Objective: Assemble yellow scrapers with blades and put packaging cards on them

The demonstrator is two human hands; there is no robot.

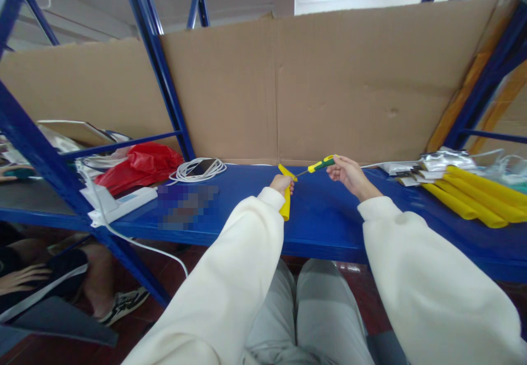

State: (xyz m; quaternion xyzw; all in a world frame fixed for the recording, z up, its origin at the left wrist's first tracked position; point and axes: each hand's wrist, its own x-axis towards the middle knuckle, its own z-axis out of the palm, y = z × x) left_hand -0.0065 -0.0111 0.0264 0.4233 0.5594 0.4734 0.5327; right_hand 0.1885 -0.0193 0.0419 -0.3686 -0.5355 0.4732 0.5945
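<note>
In the head view, my left hand [283,184] is closed around a yellow tube-like piece [285,209], which stands roughly upright over the blue table. My right hand [349,177] pinches the rear end of a screwdriver [321,163] with a green and yellow handle. Its thin shaft points left and reaches the upper part of the yellow piece by my left fingers. Whether the tip touches or enters the piece I cannot tell. My left fingers cover the piece's middle.
On the blue table [247,228], several yellow tubes [477,195] lie at right beside silver foil packets [447,160]. At left are a coiled white cable [197,170], a power strip [134,202] and a red plastic bag [144,164]. Cardboard [349,79] stands behind. Another person's hand [24,278] shows lower left.
</note>
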